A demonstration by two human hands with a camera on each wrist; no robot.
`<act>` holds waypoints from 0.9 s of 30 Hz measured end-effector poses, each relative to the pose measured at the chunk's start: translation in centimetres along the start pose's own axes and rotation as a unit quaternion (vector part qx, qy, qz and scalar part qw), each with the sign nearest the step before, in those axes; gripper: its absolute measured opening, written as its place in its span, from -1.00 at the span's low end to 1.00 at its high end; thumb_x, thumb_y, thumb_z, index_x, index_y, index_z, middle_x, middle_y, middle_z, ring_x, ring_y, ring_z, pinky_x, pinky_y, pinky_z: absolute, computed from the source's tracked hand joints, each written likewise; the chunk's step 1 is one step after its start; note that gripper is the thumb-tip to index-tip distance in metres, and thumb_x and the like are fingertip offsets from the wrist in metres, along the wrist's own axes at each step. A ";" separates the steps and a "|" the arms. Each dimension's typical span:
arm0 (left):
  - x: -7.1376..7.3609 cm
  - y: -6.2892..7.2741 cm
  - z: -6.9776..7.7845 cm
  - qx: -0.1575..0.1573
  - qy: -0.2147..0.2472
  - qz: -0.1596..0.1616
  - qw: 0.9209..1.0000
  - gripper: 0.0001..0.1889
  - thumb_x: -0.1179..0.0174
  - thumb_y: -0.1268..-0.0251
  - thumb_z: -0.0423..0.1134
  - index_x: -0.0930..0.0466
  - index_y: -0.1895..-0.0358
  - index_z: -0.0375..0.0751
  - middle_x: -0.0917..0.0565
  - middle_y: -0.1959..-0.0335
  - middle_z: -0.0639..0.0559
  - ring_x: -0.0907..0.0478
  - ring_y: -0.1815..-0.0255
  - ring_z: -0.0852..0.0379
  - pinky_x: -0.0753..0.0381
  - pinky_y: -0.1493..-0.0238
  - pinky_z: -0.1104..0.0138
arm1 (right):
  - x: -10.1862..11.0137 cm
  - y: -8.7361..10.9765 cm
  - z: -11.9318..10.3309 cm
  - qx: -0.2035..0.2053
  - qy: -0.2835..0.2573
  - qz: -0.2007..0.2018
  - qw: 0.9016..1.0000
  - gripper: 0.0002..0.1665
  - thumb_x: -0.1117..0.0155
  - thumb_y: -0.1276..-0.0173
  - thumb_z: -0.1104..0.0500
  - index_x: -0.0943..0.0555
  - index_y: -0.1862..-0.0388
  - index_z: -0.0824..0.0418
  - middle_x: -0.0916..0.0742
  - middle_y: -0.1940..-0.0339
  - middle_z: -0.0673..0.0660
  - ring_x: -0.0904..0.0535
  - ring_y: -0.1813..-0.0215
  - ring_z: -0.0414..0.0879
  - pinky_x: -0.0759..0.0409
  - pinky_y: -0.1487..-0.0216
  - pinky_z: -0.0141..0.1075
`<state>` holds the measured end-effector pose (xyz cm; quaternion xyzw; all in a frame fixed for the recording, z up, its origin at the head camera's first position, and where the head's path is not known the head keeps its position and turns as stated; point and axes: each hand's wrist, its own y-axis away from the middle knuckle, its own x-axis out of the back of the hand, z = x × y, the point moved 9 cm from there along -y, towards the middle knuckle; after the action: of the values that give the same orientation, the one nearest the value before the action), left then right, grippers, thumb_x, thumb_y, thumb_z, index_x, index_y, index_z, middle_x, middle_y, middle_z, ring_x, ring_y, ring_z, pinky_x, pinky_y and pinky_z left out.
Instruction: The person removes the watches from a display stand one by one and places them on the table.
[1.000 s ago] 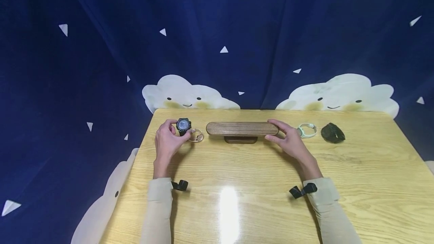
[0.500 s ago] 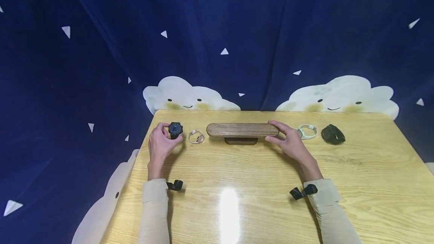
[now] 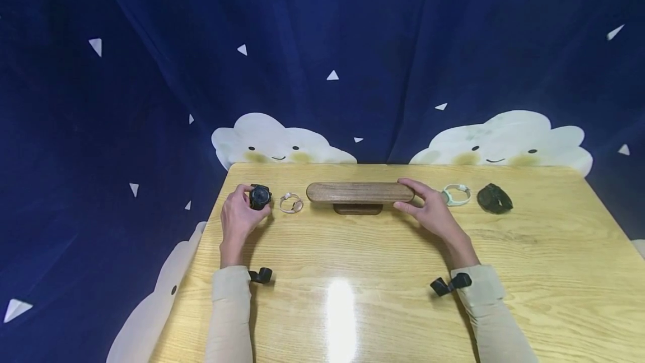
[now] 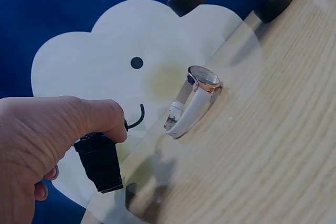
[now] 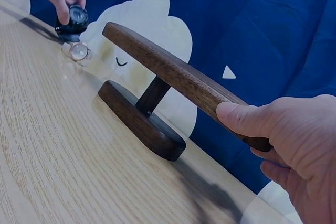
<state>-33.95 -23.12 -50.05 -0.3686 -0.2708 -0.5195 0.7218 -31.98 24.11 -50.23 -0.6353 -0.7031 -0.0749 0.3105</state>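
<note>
My left hand (image 3: 239, 212) pinches a black wristwatch (image 3: 260, 197) by its case between thumb and fingers, at the far left of the table. In the left wrist view the watch's black strap (image 4: 100, 163) hangs below the thumb. A white-strapped watch with a rose-gold case (image 4: 191, 100) lies just right of it. My right hand (image 3: 432, 210) grips the right end of a dark wooden watch stand (image 3: 360, 192), thumb on the near edge of its top bar. The right wrist view shows the bar on a short post over a rounded base (image 5: 142, 121).
Right of the right hand lie a pale mint-green watch (image 3: 457, 195) and a black watch (image 3: 495, 199). The wooden table (image 3: 383, 307) reaches back to a dark blue curtain (image 3: 322, 32) with cloud prints.
My left hand has moved left with the black watch, away from the white-strapped one, and the watch face has tilted. The right hand and the stand have stayed put.
</note>
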 end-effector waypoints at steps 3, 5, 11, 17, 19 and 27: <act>-0.3 0.0 -0.1 -0.002 -0.007 -0.002 1.000 -0.36 -0.56 0.07 -0.09 -0.59 -0.15 -0.17 -0.56 0.33 -0.10 -0.52 0.24 -0.13 -0.52 0.24 0.02 | 0.0 0.0 0.0 0.001 -0.002 0.001 1.000 -0.26 -0.58 -0.30 0.19 -0.54 -0.43 0.28 -0.63 -0.38 0.34 -0.49 -0.45 0.28 -0.44 -0.45 0.21; -0.5 0.0 -0.1 -0.003 -0.008 -0.003 1.000 -0.36 -0.54 0.08 -0.09 -0.59 -0.16 -0.17 -0.55 0.34 -0.10 -0.52 0.23 -0.14 -0.52 0.22 0.01 | 0.0 0.0 0.0 0.002 -0.005 0.000 1.000 -0.26 -0.58 -0.30 0.20 -0.54 -0.43 0.28 -0.63 -0.38 0.34 -0.49 -0.45 0.27 -0.44 -0.45 0.20; -0.8 0.0 0.0 -0.011 -0.013 -0.002 1.000 -0.35 -0.52 0.06 -0.13 -0.58 -0.20 -0.18 -0.55 0.34 -0.11 -0.52 0.20 -0.15 -0.54 0.16 -0.01 | 0.0 0.0 0.2 0.002 -0.005 -0.003 1.000 -0.26 -0.57 -0.31 0.20 -0.53 -0.43 0.30 -0.63 -0.38 0.33 -0.49 -0.45 0.26 -0.45 -0.45 0.19; -0.9 0.0 0.2 -0.036 -0.029 0.005 0.999 -0.36 -0.54 0.09 -0.19 -0.60 -0.18 -0.19 -0.58 0.36 -0.10 -0.55 0.22 -0.17 -0.56 0.15 -0.02 | -0.1 -0.1 0.2 0.000 -0.004 -0.004 1.000 -0.27 -0.56 -0.32 0.21 -0.54 -0.44 0.26 -0.63 -0.37 0.35 -0.51 -0.43 0.29 -0.45 -0.45 0.21; -1.0 0.1 0.3 -0.043 -0.032 0.007 0.999 -0.36 -0.55 0.10 -0.20 -0.61 -0.17 -0.19 -0.58 0.38 -0.10 -0.57 0.22 -0.18 -0.57 0.14 -0.03 | -0.1 -0.2 0.3 -0.003 -0.003 -0.003 1.000 -0.27 -0.56 -0.32 0.21 -0.54 -0.44 0.26 -0.63 -0.38 0.36 -0.50 -0.43 0.32 -0.44 -0.46 0.22; -1.6 0.2 0.9 -0.070 -0.046 0.009 0.996 -0.39 -0.56 0.11 -0.24 -0.63 -0.13 -0.19 -0.72 0.18 -0.24 -0.65 0.05 -0.27 -0.61 -0.05 -0.10 | -0.1 -0.2 0.1 0.001 -0.005 -0.005 1.000 -0.27 -0.56 -0.32 0.21 -0.53 -0.44 0.30 -0.61 -0.40 0.34 -0.49 -0.45 0.28 -0.46 -0.44 0.18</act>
<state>-34.29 -21.53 -50.79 -0.4445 -0.2629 -0.5130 0.6857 -32.16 24.08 -50.28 -0.6317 -0.7080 -0.0723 0.3074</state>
